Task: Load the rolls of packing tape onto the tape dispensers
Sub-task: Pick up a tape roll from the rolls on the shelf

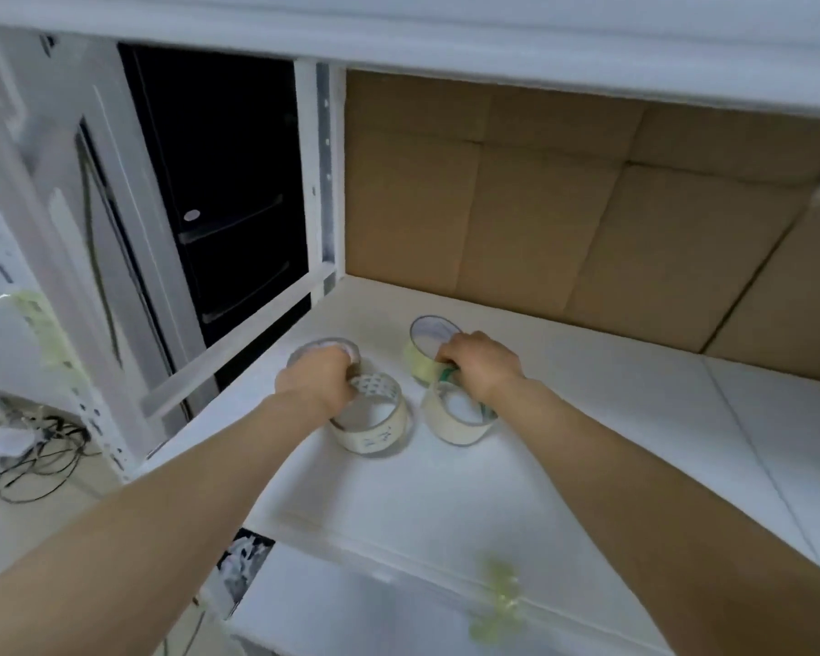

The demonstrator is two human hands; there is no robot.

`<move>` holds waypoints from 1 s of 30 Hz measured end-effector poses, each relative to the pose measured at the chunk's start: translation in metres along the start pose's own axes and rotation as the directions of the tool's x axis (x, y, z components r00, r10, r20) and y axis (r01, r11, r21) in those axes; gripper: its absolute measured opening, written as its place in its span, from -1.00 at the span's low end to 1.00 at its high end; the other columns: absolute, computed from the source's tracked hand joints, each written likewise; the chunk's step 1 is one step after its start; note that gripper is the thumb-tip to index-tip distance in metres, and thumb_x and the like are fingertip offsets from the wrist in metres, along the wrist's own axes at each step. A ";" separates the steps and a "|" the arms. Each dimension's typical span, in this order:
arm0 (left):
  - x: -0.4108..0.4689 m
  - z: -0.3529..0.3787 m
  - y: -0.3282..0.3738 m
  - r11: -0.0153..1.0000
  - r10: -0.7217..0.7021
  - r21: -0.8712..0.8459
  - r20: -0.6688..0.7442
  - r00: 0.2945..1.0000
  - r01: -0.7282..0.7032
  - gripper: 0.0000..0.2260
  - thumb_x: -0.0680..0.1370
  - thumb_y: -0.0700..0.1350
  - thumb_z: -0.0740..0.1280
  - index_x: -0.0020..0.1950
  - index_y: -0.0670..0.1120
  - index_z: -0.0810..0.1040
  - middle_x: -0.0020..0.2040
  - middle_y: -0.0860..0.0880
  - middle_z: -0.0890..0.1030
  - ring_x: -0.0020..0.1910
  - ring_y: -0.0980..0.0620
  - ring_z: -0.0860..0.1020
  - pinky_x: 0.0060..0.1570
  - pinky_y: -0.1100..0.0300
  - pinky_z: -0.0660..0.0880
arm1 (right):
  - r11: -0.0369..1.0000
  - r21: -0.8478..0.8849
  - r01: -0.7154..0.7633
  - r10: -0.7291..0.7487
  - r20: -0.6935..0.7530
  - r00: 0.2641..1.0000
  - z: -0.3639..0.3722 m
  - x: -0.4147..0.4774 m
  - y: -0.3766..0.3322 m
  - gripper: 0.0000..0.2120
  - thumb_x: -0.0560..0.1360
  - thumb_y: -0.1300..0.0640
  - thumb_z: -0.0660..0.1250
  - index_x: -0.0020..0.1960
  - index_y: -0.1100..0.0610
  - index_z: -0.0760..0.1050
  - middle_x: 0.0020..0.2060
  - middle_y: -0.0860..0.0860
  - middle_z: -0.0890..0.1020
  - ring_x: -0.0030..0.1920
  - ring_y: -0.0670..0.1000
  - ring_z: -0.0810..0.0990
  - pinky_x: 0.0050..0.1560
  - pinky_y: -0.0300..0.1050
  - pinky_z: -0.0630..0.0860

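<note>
Four rolls of packing tape stand on the white shelf (446,504) in front of the cardboard backing (540,205), and in this one head view no dispenser shows, so I judge loading has not begun. The left hand (316,381) curls its fingers round the rim of the left roll (375,433) farther from the cardboard. The right hand (481,364) likewise grips the right roll (455,428), while the two back rolls (424,333) stay nearer the cardboard.

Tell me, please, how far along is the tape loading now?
Done: nothing visible; no dispenser is in view. In hand: the left hand grips the near-left roll, the right hand the near-right roll. Left: the far-left roll and far-right roll wait on the shelf, and all loading.
</note>
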State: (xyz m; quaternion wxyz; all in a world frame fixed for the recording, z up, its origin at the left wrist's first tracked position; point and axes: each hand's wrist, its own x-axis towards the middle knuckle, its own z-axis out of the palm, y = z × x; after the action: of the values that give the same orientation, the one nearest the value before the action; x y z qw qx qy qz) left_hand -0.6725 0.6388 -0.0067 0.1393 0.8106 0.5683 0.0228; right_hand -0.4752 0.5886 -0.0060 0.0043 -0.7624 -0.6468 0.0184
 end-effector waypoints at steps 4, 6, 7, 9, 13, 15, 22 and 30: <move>-0.005 0.012 0.098 0.982 0.191 0.014 -0.029 0.981 -0.190 -0.62 0.52 0.05 0.32 0.30 -0.01 0.45 0.31 -0.06 0.48 0.29 -0.11 0.45 0.21 0.09 0.41 | 0.988 -0.020 -0.154 0.154 -0.008 0.988 -0.016 -0.077 0.090 -0.72 0.52 0.14 0.20 0.21 -0.03 0.47 0.17 0.12 0.46 0.19 0.18 0.45 0.08 -0.08 0.41; -0.013 0.025 0.156 0.950 0.312 0.028 -0.008 0.950 -0.312 -0.61 0.53 0.01 0.31 0.32 -0.08 0.45 0.35 -0.11 0.46 0.32 -0.12 0.43 0.26 0.11 0.38 | 0.971 -0.025 -0.238 0.238 -0.019 0.971 -0.022 -0.125 0.137 -0.75 0.51 0.17 0.19 0.14 -0.02 0.50 0.12 0.12 0.48 0.14 0.18 0.47 0.03 -0.08 0.42; -0.021 0.031 0.186 0.932 0.360 0.030 0.002 0.933 -0.360 -0.61 0.54 0.00 0.30 0.34 -0.10 0.44 0.37 -0.13 0.45 0.34 -0.12 0.40 0.28 0.14 0.35 | 0.959 -0.023 -0.283 0.282 -0.018 0.959 -0.024 -0.150 0.159 -0.76 0.51 0.17 0.19 0.12 -0.02 0.50 0.10 0.12 0.48 0.12 0.19 0.48 0.03 -0.08 0.42; -0.041 0.045 0.246 0.896 0.441 0.039 0.012 0.897 -0.441 -0.59 0.55 -0.01 0.29 0.36 -0.11 0.42 0.39 -0.12 0.42 0.38 -0.11 0.36 0.29 0.17 0.31 | 0.927 -0.013 -0.374 0.374 -0.012 0.927 -0.028 -0.203 0.204 -0.78 0.51 0.16 0.20 0.10 -0.01 0.51 0.06 0.12 0.46 0.10 0.20 0.48 0.06 -0.07 0.42; -0.083 0.080 0.351 0.825 0.561 0.036 0.057 0.826 -0.563 -0.64 0.56 -0.03 0.28 0.31 -0.15 0.46 0.33 -0.15 0.48 0.29 -0.12 0.45 0.19 0.16 0.37 | 0.825 0.013 -0.565 0.565 0.003 0.825 -0.028 -0.299 0.284 -0.79 0.50 0.13 0.24 0.08 -0.05 0.55 -0.01 0.07 0.36 0.13 0.21 0.46 0.01 -0.15 0.34; -0.104 0.098 0.396 0.789 0.609 0.034 0.086 0.788 -0.613 -0.66 0.55 -0.03 0.28 0.27 -0.17 0.49 0.28 -0.15 0.51 0.25 -0.12 0.47 0.15 0.17 0.39 | 0.770 0.017 -0.637 0.637 0.026 0.771 -0.025 -0.337 0.319 -0.77 0.49 0.14 0.25 0.10 -0.03 0.55 0.01 0.08 0.36 0.16 0.20 0.46 -0.02 -0.16 0.32; -0.154 0.151 0.516 0.713 0.689 0.035 0.146 0.710 -0.700 -0.69 0.53 0.03 0.31 0.20 -0.11 0.53 0.23 -0.12 0.54 0.22 -0.12 0.49 0.10 0.13 0.43 | 0.583 0.043 -0.812 0.799 0.154 0.582 -0.015 -0.412 0.419 -0.67 0.47 0.16 0.25 0.22 0.06 0.51 0.09 0.06 0.54 0.20 0.16 0.51 0.13 -0.08 0.43; -0.153 0.180 0.607 0.686 0.718 0.070 0.094 0.689 -0.724 -0.76 0.50 0.06 0.35 0.16 0.11 0.55 0.21 0.01 0.55 0.21 -0.04 0.51 0.06 0.18 0.43 | 0.628 -0.020 -0.778 0.773 0.138 0.620 -0.008 -0.407 0.507 -0.63 0.52 0.25 0.25 0.31 0.07 0.44 0.26 0.10 0.50 0.26 0.17 0.48 0.18 0.00 0.45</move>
State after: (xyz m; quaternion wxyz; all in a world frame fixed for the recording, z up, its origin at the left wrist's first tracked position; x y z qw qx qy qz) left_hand -0.1357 0.2692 -0.0085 0.0945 0.9750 0.2000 0.0227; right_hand -0.0408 0.1045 -0.0038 -0.0315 -0.9633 -0.2532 0.0827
